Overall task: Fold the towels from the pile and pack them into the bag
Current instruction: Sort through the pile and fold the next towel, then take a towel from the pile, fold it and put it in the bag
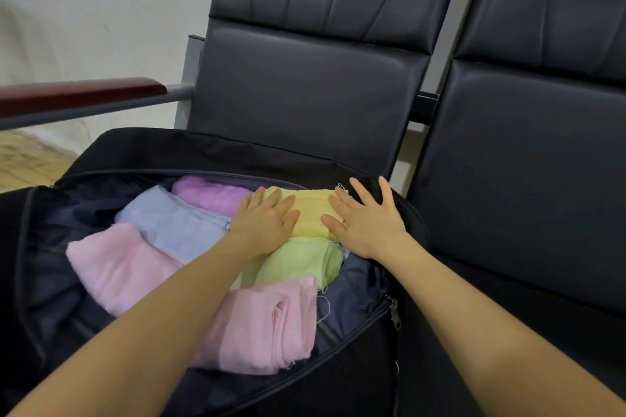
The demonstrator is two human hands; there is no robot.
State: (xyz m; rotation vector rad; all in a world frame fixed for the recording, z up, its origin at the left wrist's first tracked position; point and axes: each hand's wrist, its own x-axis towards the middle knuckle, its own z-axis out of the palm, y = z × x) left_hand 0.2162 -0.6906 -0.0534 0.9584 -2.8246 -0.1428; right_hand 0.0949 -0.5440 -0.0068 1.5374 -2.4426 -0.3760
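Both hands lie flat, fingers spread, the left hand (266, 225) and right hand (367, 222) pressing a folded yellow towel (311, 213) inside the open black fabric bag (237, 149), beside other folded towels.

Yellow towel (311, 213) half under hands.

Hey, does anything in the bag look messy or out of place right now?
Mostly tidy. Loose threads trail from the frayed edge of the near pink towel onto the bag lining. Both hands, left and right, press the yellow towel flat.
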